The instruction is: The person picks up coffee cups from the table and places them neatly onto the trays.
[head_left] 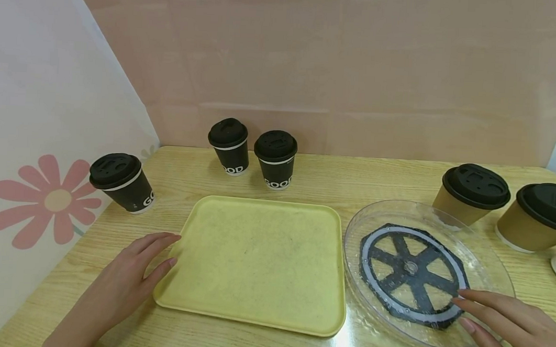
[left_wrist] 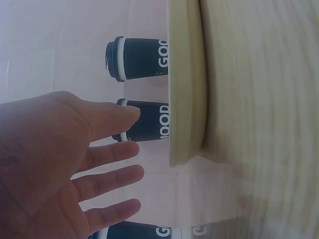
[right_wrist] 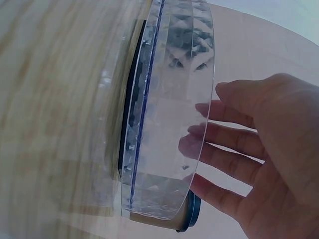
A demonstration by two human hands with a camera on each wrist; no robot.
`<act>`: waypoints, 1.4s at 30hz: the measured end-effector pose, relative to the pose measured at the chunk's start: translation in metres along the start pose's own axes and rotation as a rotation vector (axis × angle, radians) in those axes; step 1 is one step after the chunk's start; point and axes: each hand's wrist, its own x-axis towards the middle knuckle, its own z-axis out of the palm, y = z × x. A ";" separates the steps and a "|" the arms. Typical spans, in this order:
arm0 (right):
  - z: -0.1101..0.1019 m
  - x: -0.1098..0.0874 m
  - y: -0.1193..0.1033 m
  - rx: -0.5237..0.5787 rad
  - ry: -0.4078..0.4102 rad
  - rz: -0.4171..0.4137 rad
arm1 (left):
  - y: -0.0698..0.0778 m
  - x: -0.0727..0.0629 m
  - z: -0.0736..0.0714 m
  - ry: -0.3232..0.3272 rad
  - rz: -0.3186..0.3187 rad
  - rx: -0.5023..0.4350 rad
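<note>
My left hand hovers at the left edge of a yellow rectangular tray, fingers extended and holding nothing. In the left wrist view its thumb and fingers stand apart from the tray's side. On the right, my right hand reaches over the near right rim of a clear round plastic tray. Its fingers are loosely extended; the right wrist view shows them behind the clear wall, and contact cannot be told. A dark spoked piece with a grey ring shows through the clear tray's bottom.
Black lidded paper cups stand at the left, back left and back middle. Brown cups with black lids stand at the right, one beside another cut off by the frame. Walls border the wooden table.
</note>
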 end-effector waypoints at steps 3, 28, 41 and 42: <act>0.000 0.000 0.000 -0.003 0.000 -0.003 | 0.000 0.000 0.001 0.002 0.000 0.001; 0.001 0.001 0.001 0.026 0.011 -0.013 | 0.000 0.000 0.002 0.009 0.005 0.005; 0.001 0.001 0.000 0.019 0.024 -0.012 | -0.001 0.001 0.001 0.019 0.013 0.011; 0.001 0.001 0.000 0.019 0.023 -0.014 | -0.001 0.001 0.001 0.022 0.016 0.011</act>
